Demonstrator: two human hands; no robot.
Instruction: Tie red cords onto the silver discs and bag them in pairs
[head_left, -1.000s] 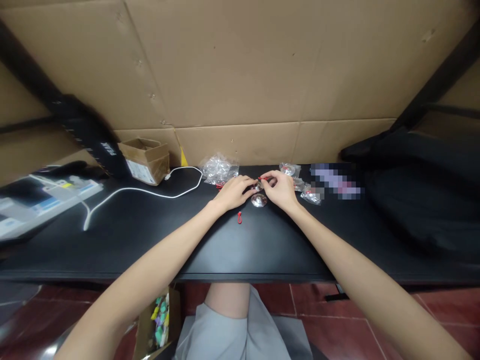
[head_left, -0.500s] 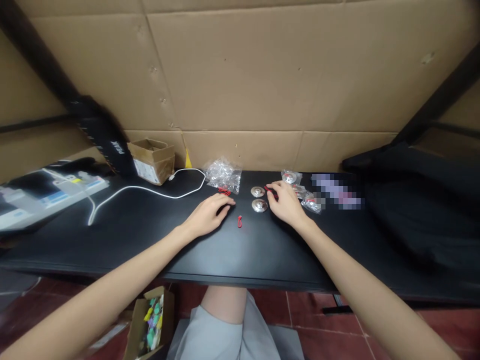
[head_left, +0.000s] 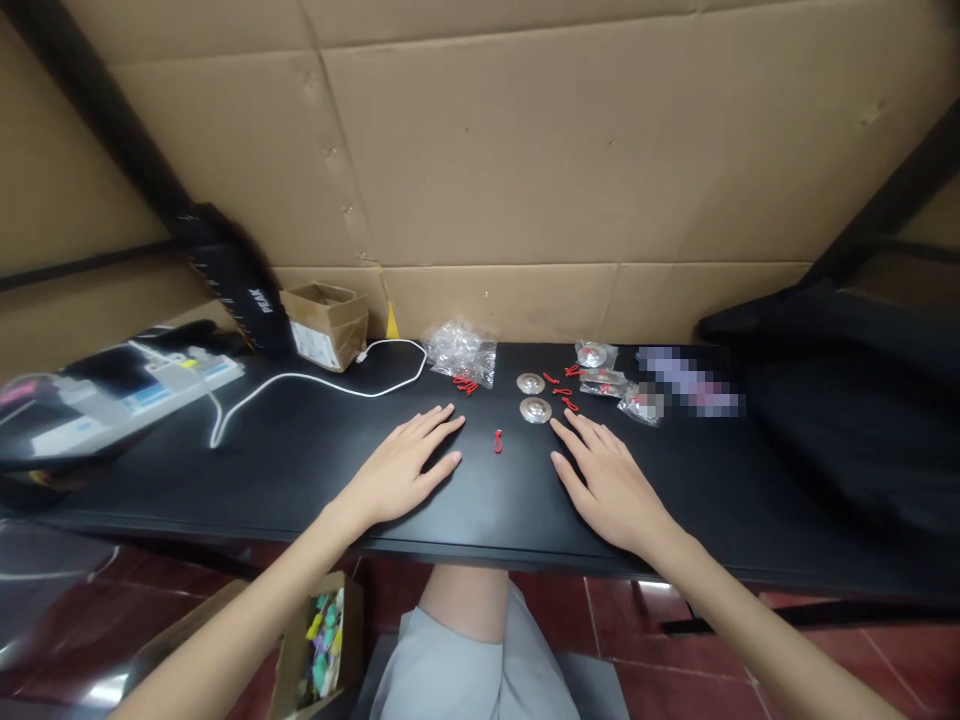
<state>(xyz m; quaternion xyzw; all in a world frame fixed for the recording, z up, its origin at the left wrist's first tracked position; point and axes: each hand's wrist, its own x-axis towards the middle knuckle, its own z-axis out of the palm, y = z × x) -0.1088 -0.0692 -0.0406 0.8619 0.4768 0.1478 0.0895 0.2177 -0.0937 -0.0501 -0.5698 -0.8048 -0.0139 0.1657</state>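
My left hand [head_left: 405,462] lies flat on the black table, fingers spread, holding nothing. My right hand [head_left: 604,475] also rests open, its fingertips just below some red cord loops [head_left: 562,391]. Between and beyond the hands are two round silver metal discs with raised centres, the nearer disc [head_left: 535,410] in front of the farther disc [head_left: 530,383]. One single red cord loop [head_left: 498,441] lies between my hands. More red cords [head_left: 465,384] sit beyond my left fingers, beside crumpled clear plastic bags [head_left: 459,350]. To the right, several bagged discs [head_left: 602,382] lie together.
A small cardboard box [head_left: 326,325] and a white cable [head_left: 300,378] are at the back left. A black bag [head_left: 855,410] takes up the right side. Below the table stands an open carton [head_left: 322,640] of colourful pieces. Cardboard [head_left: 525,150] walls the back.
My right hand has drawn back toward me from the red cords, uncovering them, and its fingers have spread. My left hand has moved slightly nearer and flattened. The view has shifted slightly.
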